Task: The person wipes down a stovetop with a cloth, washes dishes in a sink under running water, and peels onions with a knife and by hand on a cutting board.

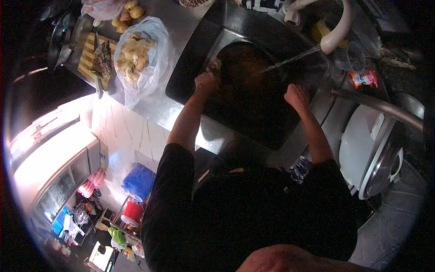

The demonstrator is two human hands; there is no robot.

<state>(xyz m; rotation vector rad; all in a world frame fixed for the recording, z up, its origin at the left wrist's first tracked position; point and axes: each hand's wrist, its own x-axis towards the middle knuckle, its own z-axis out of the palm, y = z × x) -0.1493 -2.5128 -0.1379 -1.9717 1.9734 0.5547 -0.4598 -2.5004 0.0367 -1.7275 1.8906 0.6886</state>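
My left hand [207,82] is closed at the left side of a dark sink [188,59]. A brownish lump [216,65] shows at its fingertips, too dark to name. My right hand [297,96] makes a fist over the sink's right side; whatever it may hold is hidden. Between the hands lies a round, dark pool of brownish water [247,61] in the sink. A stream of water [290,59] runs into it from a white curved tap [337,34].
Left of the sink, a plastic bag [158,50] holds pale yellowish pieces. Beyond it, a striped cutting board [86,56] carries a knife [98,86] and a dark speckled piece. Potatoes [131,10] lie behind. A clear cup [355,56] and a red packet [363,79] sit right.
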